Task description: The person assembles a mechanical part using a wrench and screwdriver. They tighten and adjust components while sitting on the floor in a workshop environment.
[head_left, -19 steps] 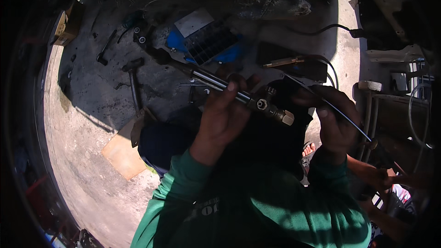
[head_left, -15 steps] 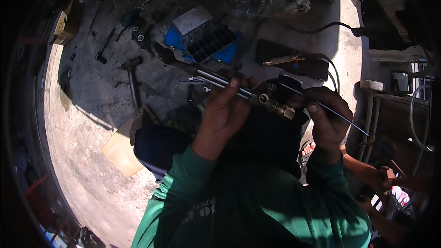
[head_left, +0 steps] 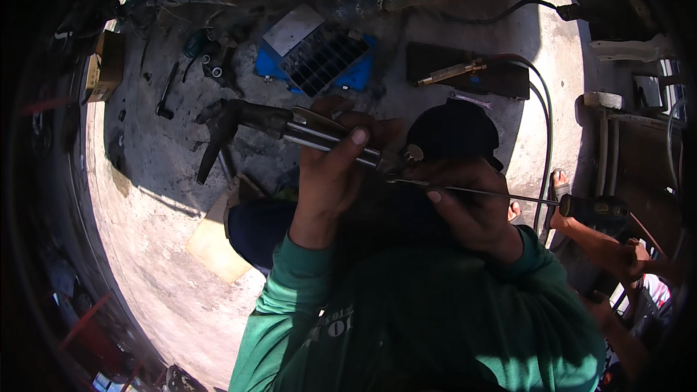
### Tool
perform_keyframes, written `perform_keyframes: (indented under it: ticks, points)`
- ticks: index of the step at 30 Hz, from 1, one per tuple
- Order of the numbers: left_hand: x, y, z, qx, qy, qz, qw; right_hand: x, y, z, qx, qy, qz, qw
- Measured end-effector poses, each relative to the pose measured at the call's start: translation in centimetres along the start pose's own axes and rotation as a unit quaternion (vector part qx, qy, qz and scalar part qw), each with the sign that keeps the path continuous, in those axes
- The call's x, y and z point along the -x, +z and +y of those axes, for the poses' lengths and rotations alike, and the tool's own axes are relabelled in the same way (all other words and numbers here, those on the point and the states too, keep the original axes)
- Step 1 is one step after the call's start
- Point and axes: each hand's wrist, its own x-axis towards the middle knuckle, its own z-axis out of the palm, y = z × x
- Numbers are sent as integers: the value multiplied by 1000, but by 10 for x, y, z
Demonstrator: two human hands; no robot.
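My left hand point(head_left: 334, 156) is closed around a cutting torch point(head_left: 330, 138), a tool with parallel shiny metal tubes. Its dark, angled end point(head_left: 232, 117) points left. Brass fittings at the other end are mostly hidden by my fingers and shadow. In my right hand point(head_left: 472, 199) a long, thin-shafted screwdriver point(head_left: 508, 194) is pinched, its dark handle point(head_left: 595, 209) sticking out to the right. Its tip lies close to the fitting end of the torch; whether they touch I cannot tell. Both hands are above my lap.
A blue case with a black compartment tray point(head_left: 327, 58) lies ahead. Right of it, a brass torch piece point(head_left: 451, 74) with hoses rests on a dark board. A hammer point(head_left: 226, 163), a wrench point(head_left: 168, 93) and cardboard point(head_left: 218, 239) lie leftward. Another person's arms point(head_left: 599, 243) show at right.
The cutting torch has shifted left and tilted nearer level, its dark end lower. My right hand has moved left and down, and the screwdriver has turned nearly level toward the fittings.
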Motion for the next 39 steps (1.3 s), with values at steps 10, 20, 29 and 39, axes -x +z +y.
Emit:
perform_keyframes:
  ticks: [10,20,29,39]
  points:
    - [5,27,-18,120,7,85,989,-10,-4,8,90,-8,73,993]
    - [14,10,-10,56,-32,31,997,-20,-6,-1,131,-38,39,990]
    - [15,12,-15,37,-22,37,998,-23,-7,-9,194,-41,28,980]
    - [11,13,-16,58,-45,46,996,-20,-10,1,166,-40,36,985]
